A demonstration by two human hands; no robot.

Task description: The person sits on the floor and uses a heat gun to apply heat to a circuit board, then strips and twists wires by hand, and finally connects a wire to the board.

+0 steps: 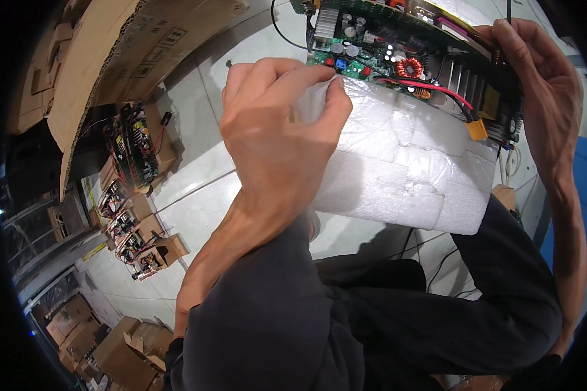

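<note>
A circuit board assembly (pixel 385 55) with coils, capacitors, metal heat sinks and small coloured connectors rests on a block of white foam (pixel 404 163). My left hand (pixel 274 124) is at the board's near left edge, thumb and forefinger drawn together in a pinch. Whatever lies between those fingertips is too small to make out. At the far right end, my right hand (pixel 535 72) grips the board's edge with thumb and fingers. A thin black cable or rod (pixel 509 9) rises beside its thumb. Red and black leads end in a yellow plug (pixel 477 129) over the foam.
A large open cardboard box (pixel 104 72) stands at the left. Further boards (pixel 134 146) and small cartons (pixel 169 251) lie on the tiled floor (pixel 189 195) there. More cardboard boxes (pixel 127 345) are at the lower left. Cables (pixel 437 267) run near my legs.
</note>
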